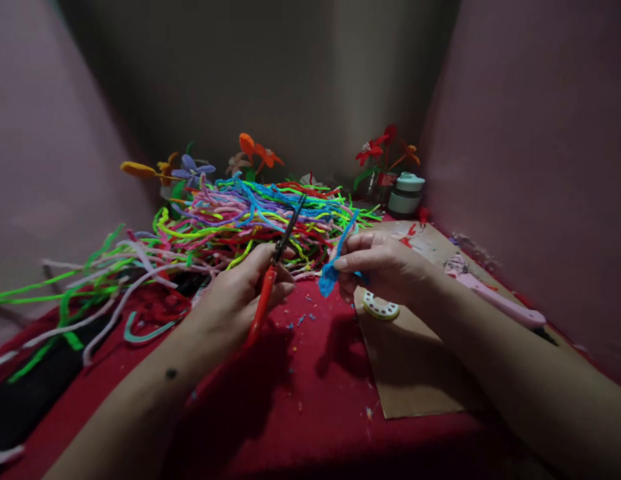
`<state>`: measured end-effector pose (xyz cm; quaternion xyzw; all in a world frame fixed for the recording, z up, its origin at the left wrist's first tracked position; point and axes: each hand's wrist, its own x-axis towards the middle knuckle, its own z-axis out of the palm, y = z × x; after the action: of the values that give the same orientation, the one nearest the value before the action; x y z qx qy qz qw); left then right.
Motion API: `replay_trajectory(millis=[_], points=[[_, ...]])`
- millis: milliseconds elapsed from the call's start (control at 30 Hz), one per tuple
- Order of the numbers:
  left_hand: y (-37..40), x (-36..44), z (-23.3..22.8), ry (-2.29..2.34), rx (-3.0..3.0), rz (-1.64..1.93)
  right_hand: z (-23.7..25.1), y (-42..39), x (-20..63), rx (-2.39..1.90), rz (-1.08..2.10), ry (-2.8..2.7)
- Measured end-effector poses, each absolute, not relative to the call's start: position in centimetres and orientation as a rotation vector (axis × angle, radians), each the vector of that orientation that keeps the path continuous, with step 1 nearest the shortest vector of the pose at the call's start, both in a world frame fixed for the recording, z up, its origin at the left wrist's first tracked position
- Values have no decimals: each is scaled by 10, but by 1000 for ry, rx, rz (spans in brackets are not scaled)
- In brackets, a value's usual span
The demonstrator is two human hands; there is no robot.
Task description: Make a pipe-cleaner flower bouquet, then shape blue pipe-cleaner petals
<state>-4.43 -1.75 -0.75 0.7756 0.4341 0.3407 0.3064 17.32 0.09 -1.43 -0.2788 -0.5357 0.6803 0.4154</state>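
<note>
My left hand (245,287) is closed round a pair of scissors (265,293) with red handles and dark, narrow blades pointing up and away. The blades look close together. To the right, my right hand (375,261) pinches a blue pipe cleaner piece (329,277) between thumb and fingers. Its lower end is a flat, fuzzy petal-like shape, and a thin blue stem rises above the fingers. A gap separates the scissors from the blue piece, and both are held above the red cloth (310,373). Part of the blue piece is hidden behind my fingers.
A tangled heap of coloured pipe cleaners (230,220) spreads across the back and left. Behind it stand fuzzy flowers (260,152). At right are a jar (406,193), cardboard (420,380), a round dotted piece (380,307) and a pink-handled tool (505,300). Walls rise on both sides.
</note>
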Motion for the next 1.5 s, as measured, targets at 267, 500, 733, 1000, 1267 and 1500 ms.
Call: replay_trajectory(millis=[267, 500, 733, 1000, 1267, 1500], points=[[-31, -21, -4, 970, 1338, 1024, -22, -12, 156, -756, 1543, -1485], [-32, -17, -8, 950, 1418, 1147, -18, -22, 148, -956, 1307, -1598], [-36, -14, -9, 984, 1519, 1213, -17, -24, 146, -926, 1390, -1511], [-37, -13, -7, 1021, 1558, 1245, -20, -25, 144, -877, 1328, -1506], [-35, -16, -10, 930, 1481, 1263, -23, -28, 141, -795, 1275, -1431], [-34, -18, -7, 973, 1497, 1217, -26, -25, 142, -708, 1376, -1366]])
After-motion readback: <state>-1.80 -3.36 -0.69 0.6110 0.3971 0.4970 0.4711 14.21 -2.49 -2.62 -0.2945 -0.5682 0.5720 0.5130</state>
